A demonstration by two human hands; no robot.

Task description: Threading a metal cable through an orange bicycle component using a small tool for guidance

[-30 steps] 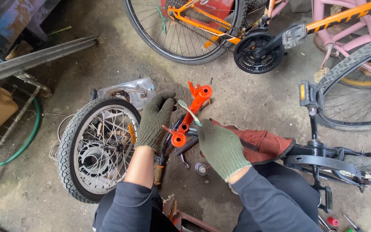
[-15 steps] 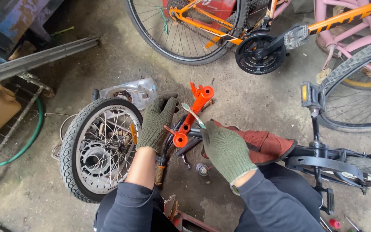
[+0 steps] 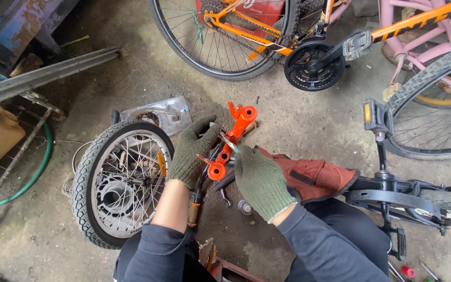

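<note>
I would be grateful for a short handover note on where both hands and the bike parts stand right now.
Left hand, gloved, grips the orange bracket from the left side.
Right hand, gloved, works at the bracket's lower end, pinching a small tool whose kind I cannot tell.
Small wheel lies flat on the concrete floor, left of the hands; red glove lies to the right.
Done and left: cannot tell from this view.

Gloved left hand [image 3: 191,152], right hand [image 3: 261,180], gripping orange bracket [image 3: 233,137]

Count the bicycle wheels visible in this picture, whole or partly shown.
4: small wheel flat on the floor left; large wheel top centre; wheel at right edge; tyre lower right. Others may be hidden.
</note>
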